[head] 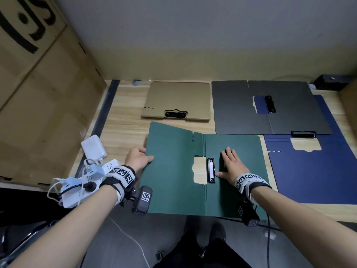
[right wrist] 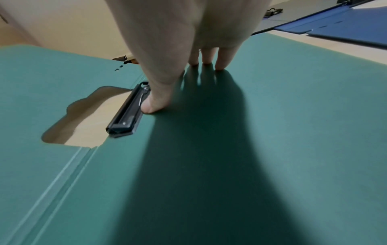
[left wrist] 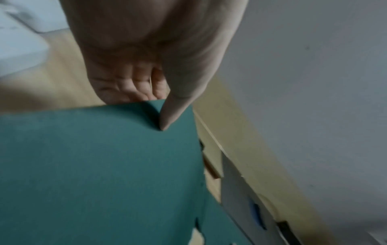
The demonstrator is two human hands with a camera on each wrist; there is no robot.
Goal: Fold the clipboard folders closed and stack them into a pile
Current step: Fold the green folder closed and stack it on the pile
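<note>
A green clipboard folder [head: 173, 171] lies spread open near the table's front edge, its black clip [head: 211, 170] at the middle fold. My left hand [head: 138, 158] pinches the left flap's outer edge, thumb [left wrist: 171, 114] on top and fingers beneath, and that flap [left wrist: 94, 165] is lifted slightly. My right hand [head: 230, 163] presses flat on the right half [right wrist: 272, 132], thumb [right wrist: 155, 102] beside the clip [right wrist: 127, 112]. A tan folder [head: 176, 100] lies closed behind. A black folder [head: 270, 107] and a blue folder [head: 316, 171] lie open at the right.
Cardboard boxes [head: 38, 93] stand along the left. A white power strip with chargers and cables [head: 85, 178] sits at the table's left front corner. A small black box [head: 332, 84] is at the back right. The wall runs behind the table.
</note>
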